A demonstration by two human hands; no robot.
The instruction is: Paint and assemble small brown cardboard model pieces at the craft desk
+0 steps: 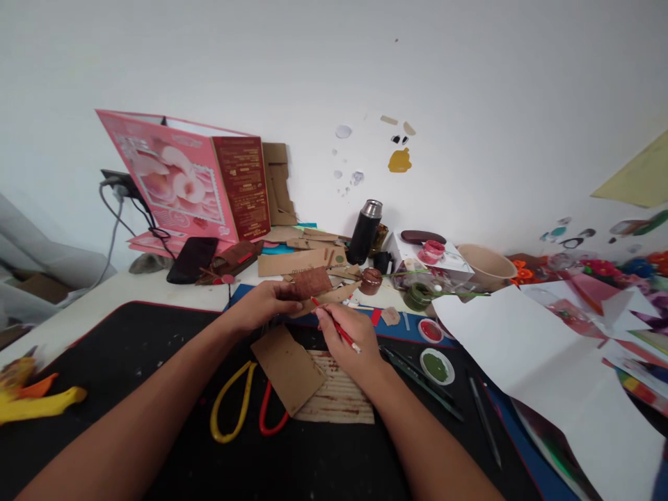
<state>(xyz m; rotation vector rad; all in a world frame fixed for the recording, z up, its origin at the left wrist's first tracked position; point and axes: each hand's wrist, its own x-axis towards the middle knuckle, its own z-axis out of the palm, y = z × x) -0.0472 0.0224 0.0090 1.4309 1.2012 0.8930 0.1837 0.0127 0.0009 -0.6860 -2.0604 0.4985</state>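
My left hand (265, 304) is closed on a small brown-painted cardboard piece (312, 282), pinching it at its left end. A pale cardboard strip (334, 296) lies just under that piece; whether my hand grips it too is hard to see. In my right hand (351, 337) is a red pencil (342, 330), its tip pointing up and left to the strip. Closest below my hands are a plain cardboard piece (289, 369) and a ridged, brown-stained cardboard sheet (342, 396). Scissors with one yellow and one red handle (233, 403) lie partly beneath the plain cardboard.
Paint jars (371, 280), a black thermos (364, 233) and a white box (428, 247) stand behind my hands. Paint lids (437, 367) and dark pens (422, 383) lie to the right, beside white paper (511, 334). A phone (192, 260) and pink box (182, 181) sit back left.
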